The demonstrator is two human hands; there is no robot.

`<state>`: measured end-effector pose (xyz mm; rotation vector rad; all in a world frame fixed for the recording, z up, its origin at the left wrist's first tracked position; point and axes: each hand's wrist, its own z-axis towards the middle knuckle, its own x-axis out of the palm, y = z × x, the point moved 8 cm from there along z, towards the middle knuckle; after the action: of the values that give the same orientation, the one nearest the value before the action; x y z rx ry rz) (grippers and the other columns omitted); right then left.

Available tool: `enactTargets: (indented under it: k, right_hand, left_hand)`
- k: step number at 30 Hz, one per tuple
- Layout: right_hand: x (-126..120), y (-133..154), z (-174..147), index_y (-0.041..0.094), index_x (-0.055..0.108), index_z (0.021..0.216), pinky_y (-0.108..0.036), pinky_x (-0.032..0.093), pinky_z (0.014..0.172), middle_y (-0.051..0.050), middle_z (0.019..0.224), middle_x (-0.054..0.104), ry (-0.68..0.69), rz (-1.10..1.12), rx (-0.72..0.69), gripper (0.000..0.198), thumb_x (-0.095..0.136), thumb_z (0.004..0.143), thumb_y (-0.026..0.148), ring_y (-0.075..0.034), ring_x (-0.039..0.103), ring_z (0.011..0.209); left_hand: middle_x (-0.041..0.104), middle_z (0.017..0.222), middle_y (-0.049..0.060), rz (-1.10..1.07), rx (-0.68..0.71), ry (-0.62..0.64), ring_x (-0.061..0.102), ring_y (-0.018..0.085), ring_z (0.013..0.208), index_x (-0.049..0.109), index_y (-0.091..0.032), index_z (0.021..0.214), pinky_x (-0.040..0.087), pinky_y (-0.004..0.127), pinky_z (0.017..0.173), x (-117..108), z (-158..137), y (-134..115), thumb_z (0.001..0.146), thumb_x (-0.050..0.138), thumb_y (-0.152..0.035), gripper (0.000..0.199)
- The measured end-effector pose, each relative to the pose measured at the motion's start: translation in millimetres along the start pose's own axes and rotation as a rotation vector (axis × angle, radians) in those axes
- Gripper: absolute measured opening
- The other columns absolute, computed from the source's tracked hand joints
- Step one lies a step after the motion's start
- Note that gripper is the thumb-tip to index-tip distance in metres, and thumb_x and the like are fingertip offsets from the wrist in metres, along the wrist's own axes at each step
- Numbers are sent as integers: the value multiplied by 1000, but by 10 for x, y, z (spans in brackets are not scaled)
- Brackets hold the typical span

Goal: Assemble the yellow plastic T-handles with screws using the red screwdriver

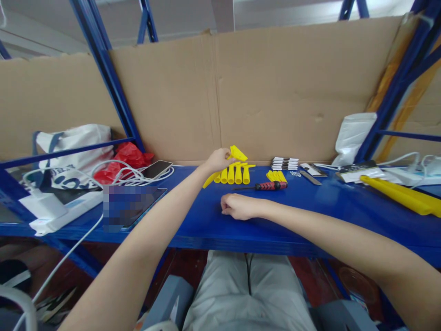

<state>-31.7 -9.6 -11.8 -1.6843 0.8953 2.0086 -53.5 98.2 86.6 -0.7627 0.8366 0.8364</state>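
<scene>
My left hand (219,160) is raised at the back of the blue table, its fingers closed on a yellow plastic handle (237,153). Below it stands a row of several similar yellow handles (238,174), hollow ends toward me. My right hand (239,207) is curled into a fist low over the table nearer the front edge; whatever may be inside it is hidden. Just beyond that fist lies a red and black screwdriver (271,185), shaft pointing left. Small yellow pieces (275,176) lie behind the screwdriver.
At the back right are a stack of black-and-white strips (285,163), small metal parts (295,174), a flat metal blade (310,178) and long yellow pieces (401,195). Left are a phone (157,169), a tablet (146,209), cables and a power strip (69,214). Cardboard (275,92) walls the back.
</scene>
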Motion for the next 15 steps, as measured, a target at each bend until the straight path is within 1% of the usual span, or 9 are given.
enactTargets:
  k: [1,3,5,8,10,11,12,13,15]
  right_hand:
    - [-34,-78,-92,12,57,79,-21,38,62,-8,79,61,-18,-9,25,8,51,80,18,-13,53,69]
    - [-154,-239,-272,13,57,79,-22,39,64,-8,80,61,-61,-28,67,10,49,81,18,-13,53,69]
    - [-361,-465,-440,13,57,75,-21,39,66,-7,79,61,-89,-29,134,9,50,79,15,-12,53,70]
    - [-850,-1023,-690,14,60,79,-20,39,59,-4,73,62,-162,-8,338,13,48,80,19,-11,53,63]
    - [-1226,-1490,-880,13,62,78,-20,38,58,-4,72,63,-305,-59,515,16,48,79,20,-11,53,63]
    - [-1329,-1727,-967,12,64,78,-20,38,58,-4,71,63,-330,-82,604,18,48,79,20,-12,54,63]
    - [-1391,-1961,-1062,11,65,77,-20,38,57,-5,69,63,-359,-112,705,20,47,79,20,-12,54,63]
    - [-1397,-2183,-1158,9,66,78,-21,38,57,-5,69,63,-377,-131,811,21,47,79,20,-13,55,64]
    - [-1263,-2537,-1304,8,67,80,-22,40,59,-8,73,64,-369,-135,955,20,50,77,17,-15,57,68]
  left_hand:
    - [65,96,9,-26,-6,-4,59,17,84,61,-12,95,42,23,70,28,-6,-53,77,55,-35,30]
    - [64,98,9,-47,-65,-28,58,18,88,60,-14,97,42,26,73,73,-16,-121,78,54,-36,30]
    - [63,103,9,-51,-147,-45,57,21,95,59,-17,99,41,30,78,136,-32,-160,78,53,-39,31]
    - [61,109,10,-58,-204,-68,54,23,102,58,-19,102,39,34,83,270,-75,-227,81,48,-37,29]
    - [60,111,11,-34,-226,-76,53,25,105,57,-19,105,37,38,85,376,-125,-251,83,44,-33,28]
    - [59,112,11,-12,-220,-78,52,26,107,56,-19,106,36,40,86,425,-152,-266,84,43,-32,28]
    - [59,113,12,9,-198,-68,51,26,108,56,-20,107,35,42,87,476,-176,-288,84,43,-30,29]
    - [58,113,12,27,-169,-51,51,27,109,56,-20,107,35,42,88,523,-197,-309,84,43,-30,28]
    - [56,115,12,57,-120,-31,50,27,109,56,-20,107,33,43,89,582,-231,-330,83,43,-28,28]
